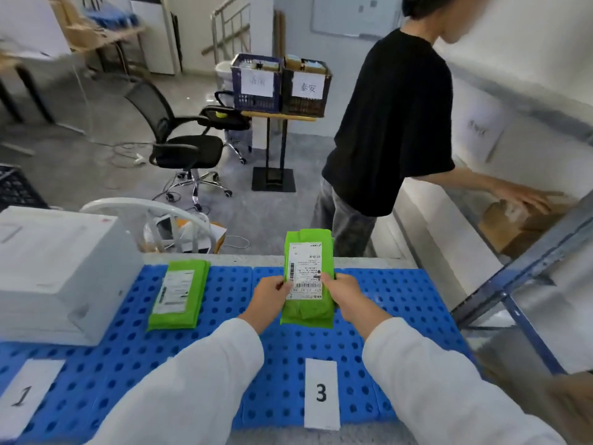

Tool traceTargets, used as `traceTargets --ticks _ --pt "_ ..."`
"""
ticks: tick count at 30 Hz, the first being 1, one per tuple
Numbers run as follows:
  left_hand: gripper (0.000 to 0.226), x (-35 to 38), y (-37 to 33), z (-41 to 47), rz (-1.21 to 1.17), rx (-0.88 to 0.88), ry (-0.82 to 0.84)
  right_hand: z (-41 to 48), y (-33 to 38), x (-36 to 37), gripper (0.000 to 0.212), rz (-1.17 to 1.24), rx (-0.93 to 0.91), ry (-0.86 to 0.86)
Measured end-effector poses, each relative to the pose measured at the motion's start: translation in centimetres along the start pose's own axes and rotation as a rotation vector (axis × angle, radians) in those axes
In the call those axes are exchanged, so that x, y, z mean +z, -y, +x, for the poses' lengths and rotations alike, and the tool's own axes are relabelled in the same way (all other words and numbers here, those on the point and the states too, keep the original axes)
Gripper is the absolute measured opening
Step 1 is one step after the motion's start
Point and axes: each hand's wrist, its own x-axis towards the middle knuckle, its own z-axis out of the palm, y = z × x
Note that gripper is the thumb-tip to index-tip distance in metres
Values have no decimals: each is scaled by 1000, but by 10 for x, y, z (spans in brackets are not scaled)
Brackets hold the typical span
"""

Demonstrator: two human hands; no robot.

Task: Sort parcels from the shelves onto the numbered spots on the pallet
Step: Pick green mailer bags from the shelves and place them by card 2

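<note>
I hold a green parcel (308, 308) with a white shipping label between both hands, above the blue perforated pallet (401, 297). My left hand (268, 298) grips its left edge and my right hand (348, 293) grips its right edge. The parcel hangs beyond the white card marked 3 (321, 393). A second green parcel (179, 295) lies flat on the pallet to the left. A white card marked 1 (25, 396) sits at the near left corner. Both my sleeves are white.
A white box (61, 271) rests on the pallet's left side. A person in a black shirt (391, 123) stands at the right, reaching to cardboard boxes (519, 220) on a blue-framed shelf (526, 261). Beyond are office chairs (186, 146), a white plastic chair (150, 213) and two labelled crates (279, 85).
</note>
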Motion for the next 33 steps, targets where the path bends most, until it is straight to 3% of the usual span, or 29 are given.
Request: traceTargets --ticks 3,8,25,28,33 --pt "36 -26 23 -2 8 -47 -46 7 0 40 28 -56 -16 41" --pt "47 -64 57 -1 27 -122 -141 5 4 98 31 -168 -107 91" --pt "31 -92 131 46 21 -284 -204 71 -6 185 33 -235 36 198" --pt "26 -94 140 53 65 -293 -224 84 -11 199 42 -260 61 209" --pt "40 -98 159 59 171 -300 -187 93 -18 215 50 -287 94 223"
